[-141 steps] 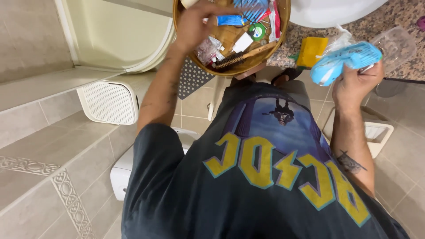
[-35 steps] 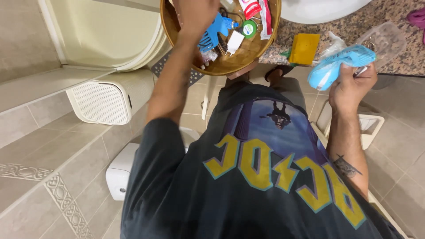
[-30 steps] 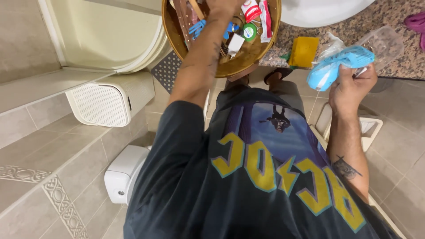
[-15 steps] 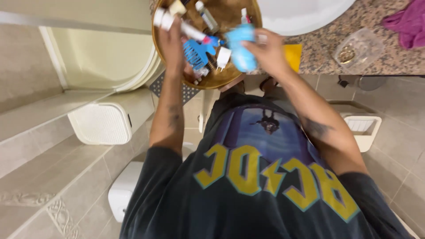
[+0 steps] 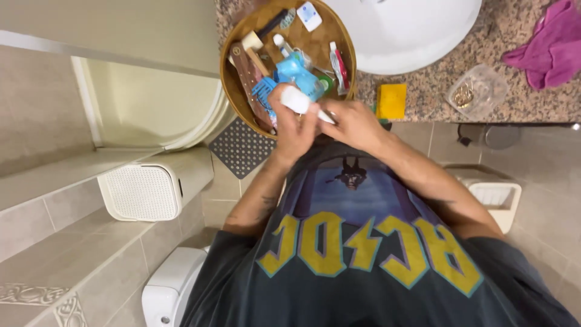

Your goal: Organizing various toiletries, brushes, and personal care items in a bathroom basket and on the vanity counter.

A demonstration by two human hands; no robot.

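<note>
Both hands meet just below the round wooden tray (image 5: 242, 36), in front of the person's chest. The left hand (image 5: 289, 124) is clenched around a white tube (image 5: 298, 100), whose rounded end sticks up past the fingers and overlaps the tray's near rim. The right hand (image 5: 354, 124) pinches the tube's narrow lower end between fingertips, so the tube lies tilted between the two hands.

The tray sits on the speckled granite worktop (image 5: 436, 91) beside a white basin (image 5: 411, 30). In it lie a light blue packet (image 5: 298, 71) near the middle, a blue comb (image 5: 264, 95) at the near left, a red-and-white sachet (image 5: 339, 60) along the right wall, a small white square pack with a blue mark (image 5: 309, 15) at the far side, and a wooden brush (image 5: 254, 48) pointing left.

On the worktop, a yellow sponge (image 5: 391, 100) lies just right of the tray, a clear plastic cup (image 5: 475, 92) stands farther right, and a pink cloth (image 5: 544, 42) is bunched at the far right.

A white perforated bin (image 5: 142, 191) stands on the tiled floor at left.
</note>
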